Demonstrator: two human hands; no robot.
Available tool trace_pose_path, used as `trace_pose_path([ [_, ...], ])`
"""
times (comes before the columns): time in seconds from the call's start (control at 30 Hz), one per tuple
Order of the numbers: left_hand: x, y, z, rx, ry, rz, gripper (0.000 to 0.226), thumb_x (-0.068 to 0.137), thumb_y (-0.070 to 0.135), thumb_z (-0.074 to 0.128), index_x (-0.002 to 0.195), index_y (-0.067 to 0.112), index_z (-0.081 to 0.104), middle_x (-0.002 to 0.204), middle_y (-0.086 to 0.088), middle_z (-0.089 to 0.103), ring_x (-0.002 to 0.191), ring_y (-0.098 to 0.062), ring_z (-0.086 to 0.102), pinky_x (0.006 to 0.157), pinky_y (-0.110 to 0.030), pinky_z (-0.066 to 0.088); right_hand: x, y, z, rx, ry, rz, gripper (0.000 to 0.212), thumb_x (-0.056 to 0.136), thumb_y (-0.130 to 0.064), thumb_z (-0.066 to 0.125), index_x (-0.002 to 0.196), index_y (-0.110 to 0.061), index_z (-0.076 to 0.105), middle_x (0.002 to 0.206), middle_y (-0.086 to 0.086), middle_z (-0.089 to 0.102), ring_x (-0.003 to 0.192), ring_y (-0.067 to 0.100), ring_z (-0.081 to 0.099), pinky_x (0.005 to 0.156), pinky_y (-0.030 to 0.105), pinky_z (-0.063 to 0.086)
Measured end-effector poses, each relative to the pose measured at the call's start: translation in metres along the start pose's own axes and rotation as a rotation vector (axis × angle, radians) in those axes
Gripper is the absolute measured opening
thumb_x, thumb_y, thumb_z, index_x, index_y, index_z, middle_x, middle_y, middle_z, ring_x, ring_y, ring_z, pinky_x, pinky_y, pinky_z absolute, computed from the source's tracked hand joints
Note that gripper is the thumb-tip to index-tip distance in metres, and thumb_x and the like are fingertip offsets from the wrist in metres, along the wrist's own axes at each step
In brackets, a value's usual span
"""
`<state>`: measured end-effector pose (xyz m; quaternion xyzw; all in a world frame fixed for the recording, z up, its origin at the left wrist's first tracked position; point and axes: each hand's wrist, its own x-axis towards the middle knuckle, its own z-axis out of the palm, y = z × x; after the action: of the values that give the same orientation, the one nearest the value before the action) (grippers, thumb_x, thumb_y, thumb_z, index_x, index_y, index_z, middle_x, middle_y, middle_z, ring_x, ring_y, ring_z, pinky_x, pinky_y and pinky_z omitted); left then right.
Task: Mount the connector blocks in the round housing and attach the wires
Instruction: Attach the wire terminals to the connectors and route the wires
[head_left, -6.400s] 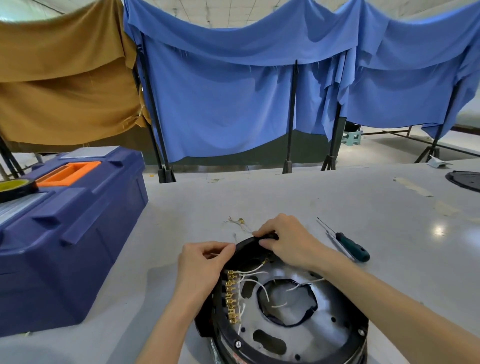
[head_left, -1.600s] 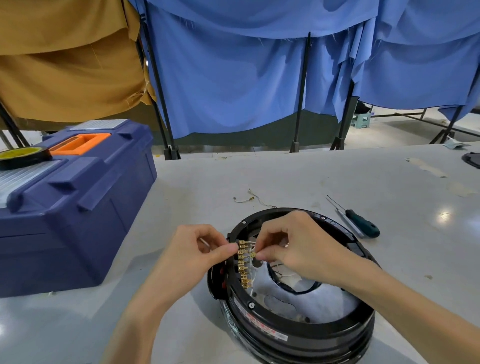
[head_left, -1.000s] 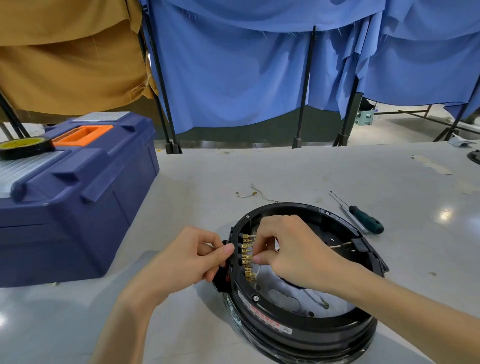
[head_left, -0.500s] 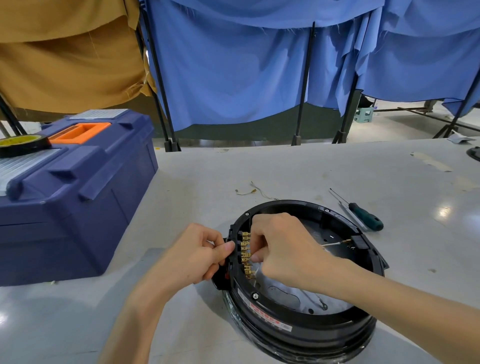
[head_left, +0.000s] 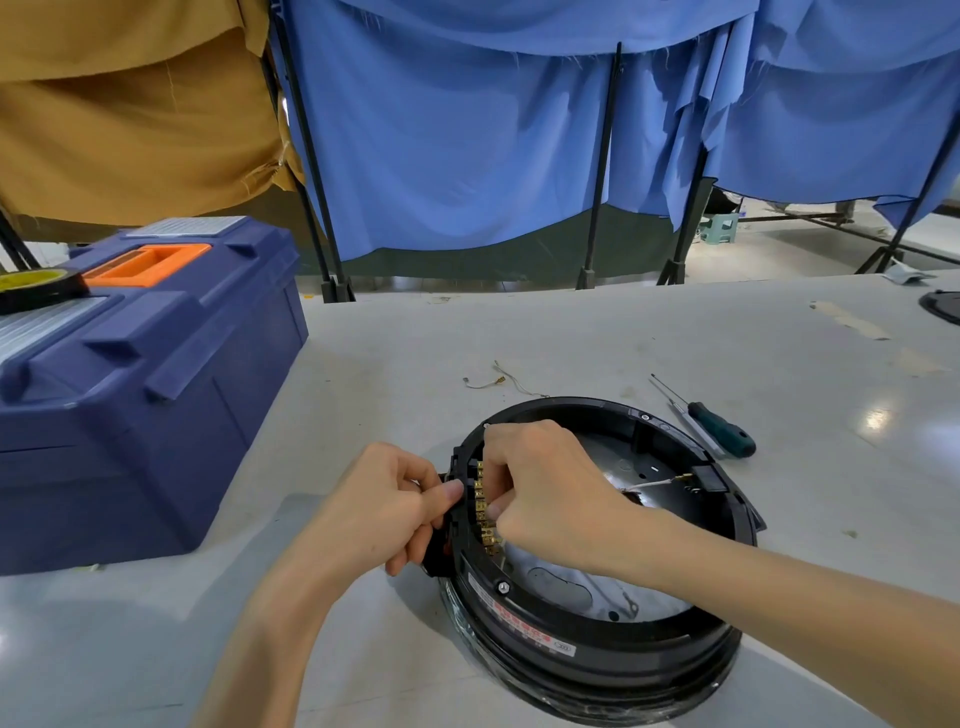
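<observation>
- Right hand (head_left: 540, 499): fingers curled together on the terminals (head_left: 485, 512) beneath; whether they pinch a wire, I cannot tell
- Left hand (head_left: 384, 506), just beside, clamps the housing (head_left: 597, 634) at its rim
- Probably the wire-attaching step; next needs a fine, straight push with the housing held steady
- Screwdriver (head_left: 722, 430) lies beyond

The white label (head_left: 519, 621) on the near rim of the round housing (head_left: 649, 660), lower middle, carries red print, too blurred to read.

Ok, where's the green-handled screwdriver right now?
In the head view the screwdriver lies on the table at right, just outside the far right rim of the round housing.
</observation>
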<state>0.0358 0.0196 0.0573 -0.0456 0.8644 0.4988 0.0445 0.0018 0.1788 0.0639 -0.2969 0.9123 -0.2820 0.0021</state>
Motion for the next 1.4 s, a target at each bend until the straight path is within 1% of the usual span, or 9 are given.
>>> trace_pose_path([
  [0.13, 0.0, 0.001, 0.001, 0.015, 0.013, 0.01, 0.042, 0.093, 0.018, 0.062, 0.054, 0.008, 0.051, 0.036, -0.008, 0.049, 0.026, -0.013, 0.033, 0.048, -0.023, 0.037, 0.0, 0.0, 0.003, 0.025, 0.034, -0.011, 0.036, 0.064, 0.006, 0.061, 0.058, -0.023, 0.041, 0.071, 0.005, 0.059, 0.075, 0.029, 0.063, 0.064, 0.034, 0.05],
  [0.5, 0.0, 0.0, 0.0, 0.009, 0.017, 0.023, 0.041, 0.093, 0.016, 0.062, 0.054, 0.007, 0.051, 0.037, -0.008, 0.05, 0.027, -0.014, 0.034, 0.046, -0.022, 0.036, 0.003, 0.002, 0.008, 0.03, 0.064, -0.024, 0.035, 0.062, 0.006, 0.056, 0.055, -0.023, 0.038, 0.069, 0.004, 0.056, 0.071, 0.026, 0.054, 0.057, 0.027, 0.031],
  [0.63, 0.001, -0.001, 0.0, -0.006, 0.01, 0.032, 0.039, 0.093, 0.016, 0.062, 0.056, 0.005, 0.053, 0.037, -0.009, 0.051, 0.026, -0.014, 0.034, 0.045, -0.023, 0.036, 0.002, 0.002, 0.008, 0.044, 0.066, -0.068, 0.038, 0.063, 0.008, 0.057, 0.055, -0.023, 0.037, 0.07, 0.004, 0.054, 0.071, 0.027, 0.053, 0.059, 0.031, 0.036],
  [0.73, 0.002, -0.003, -0.002, -0.026, -0.008, 0.029, 0.04, 0.093, 0.015, 0.062, 0.055, 0.005, 0.053, 0.037, -0.009, 0.05, 0.026, -0.014, 0.034, 0.048, -0.023, 0.037, 0.003, 0.004, 0.002, 0.074, 0.007, -0.089, 0.028, 0.066, 0.012, 0.059, 0.059, -0.013, 0.05, 0.071, 0.0, 0.051, 0.072, 0.026, 0.055, 0.063, 0.036, 0.045],
  [0.9, 0.004, -0.009, -0.009, -0.107, -0.074, 0.007, 0.042, 0.092, 0.019, 0.064, 0.051, 0.01, 0.057, 0.038, -0.01, 0.048, 0.03, -0.016, 0.033, 0.041, -0.017, 0.034, 0.003, 0.013, -0.015, 0.119, -0.087, -0.078, 0.004, 0.075, -0.003, 0.078, 0.074, -0.006, 0.076, 0.076, 0.0, 0.066, 0.065, 0.007, 0.057, 0.062, 0.023, 0.045],
  [1.03, 0.012, -0.012, -0.003, -0.172, 0.082, 0.028, 0.038, 0.09, 0.028, 0.066, 0.057, 0.011, 0.059, 0.041, -0.005, 0.046, 0.036, -0.014, 0.034, 0.041, -0.018, 0.032, 0.01, 0.028, -0.033, 0.096, 0.094, -0.047, 0.012, 0.081, -0.018, 0.079, 0.072, -0.012, 0.073, 0.074, -0.003, 0.067, 0.069, 0.009, 0.06, 0.062, 0.018, 0.046],
  [1.17, 0.022, -0.011, 0.013, -0.165, 0.292, 0.201, 0.019, 0.085, 0.037, 0.069, 0.072, 0.024, 0.07, 0.046, 0.004, 0.046, 0.043, -0.009, 0.039, 0.047, -0.018, 0.033, 0.031, 0.057, -0.053, 0.004, 0.254, 0.047, 0.01, 0.09, -0.019, 0.069, 0.086, -0.012, 0.076, 0.088, -0.001, 0.072, 0.082, 0.015, 0.062, 0.08, 0.028, 0.048],
  [1.3, 0.034, -0.015, 0.026, -0.137, 0.311, 0.258, 0.007, 0.082, 0.042, 0.07, 0.085, 0.04, 0.076, 0.053, 0.007, 0.041, 0.052, -0.005, 0.038, 0.054, -0.018, 0.031, 0.055, 0.089, -0.061, -0.003, 0.175, 0.138, 0.017, 0.095, -0.014, 0.062, 0.105, -0.011, 0.075, 0.103, 0.004, 0.072, 0.098, 0.018, 0.064, 0.091, 0.029, 0.048],
  [1.4, 0.041, -0.022, 0.031, -0.238, 0.34, 0.266, 0.011, 0.079, 0.036, 0.075, 0.083, 0.046, 0.076, 0.066, -0.01, 0.062, 0.063, -0.008, 0.049, 0.065, -0.027, 0.04, 0.073, 0.107, -0.06, 0.005, 0.05, 0.199, 0.022, 0.097, -0.013, 0.059, 0.113, -0.008, 0.073, 0.114, 0.007, 0.07, 0.104, 0.017, 0.06, 0.091, 0.025, 0.044],
])
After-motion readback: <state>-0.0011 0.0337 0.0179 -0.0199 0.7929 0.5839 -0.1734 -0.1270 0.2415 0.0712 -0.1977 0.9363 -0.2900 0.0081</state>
